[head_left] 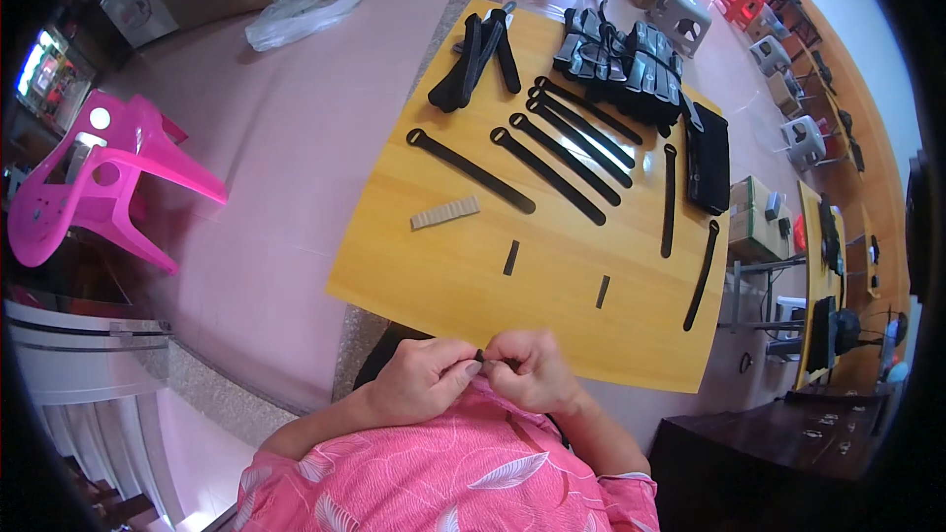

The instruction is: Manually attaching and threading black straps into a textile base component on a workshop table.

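At the near edge of the table, my left hand (pixel 422 376) and my right hand (pixel 535 372) meet in front of my body. Both are closed, thumbs and fingers pinching a small black strip (pixel 480 356) between them; most of it is hidden by the fingers. Two similar short black pieces (pixel 511 257) (pixel 603 292) lie on the table beyond my hands. Farther off, several long black straps with a loop at one end, such as one strap (pixel 471 170), are spread out in rows. A beige ribbed strip (pixel 444 213) rests at the left.
The yellow wooden table (pixel 414 281) holds bundled black straps (pixel 631 64) at its far right, a black pouch (pixel 707 160) and folded black straps (pixel 473 61) at its far left. A pink plastic chair (pixel 128 163) stands left. A plastic bag (pixel 307 15) lies on the floor.
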`<act>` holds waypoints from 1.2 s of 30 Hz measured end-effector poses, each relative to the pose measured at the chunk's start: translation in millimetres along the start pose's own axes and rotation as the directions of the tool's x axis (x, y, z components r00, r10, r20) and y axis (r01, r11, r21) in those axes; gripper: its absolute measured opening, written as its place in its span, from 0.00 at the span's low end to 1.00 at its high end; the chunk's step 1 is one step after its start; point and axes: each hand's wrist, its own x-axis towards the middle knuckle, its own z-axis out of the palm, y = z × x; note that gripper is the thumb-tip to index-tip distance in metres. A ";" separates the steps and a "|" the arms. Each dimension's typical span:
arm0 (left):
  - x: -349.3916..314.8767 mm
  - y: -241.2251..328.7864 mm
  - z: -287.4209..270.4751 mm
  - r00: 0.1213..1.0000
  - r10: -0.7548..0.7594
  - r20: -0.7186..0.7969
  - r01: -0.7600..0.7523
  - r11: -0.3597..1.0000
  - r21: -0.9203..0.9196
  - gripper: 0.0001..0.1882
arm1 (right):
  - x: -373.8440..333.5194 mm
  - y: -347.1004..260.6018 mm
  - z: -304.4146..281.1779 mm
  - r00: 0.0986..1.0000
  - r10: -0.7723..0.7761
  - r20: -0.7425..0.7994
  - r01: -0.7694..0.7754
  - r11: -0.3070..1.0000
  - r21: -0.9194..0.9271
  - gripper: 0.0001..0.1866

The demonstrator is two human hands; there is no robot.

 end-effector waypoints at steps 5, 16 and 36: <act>0.8 1.6 0.1 0.989 0.144 0.037 -0.146 0.987 0.071 0.02 | -1.3 0.2 1.0 0.999 -0.030 0.014 0.030 0.999 -0.017 0.05; 3.2 -6.0 13.2 0.927 0.372 0.044 -0.367 0.880 0.302 0.06 | -2.3 -1.2 11.2 0.968 -0.178 -0.179 0.156 0.979 -0.130 0.02; 0.8 -7.8 14.2 0.880 0.475 0.000 -0.431 0.798 0.421 0.07 | 9.5 -16.3 0.1 0.943 0.332 0.028 -0.326 0.938 -0.118 0.09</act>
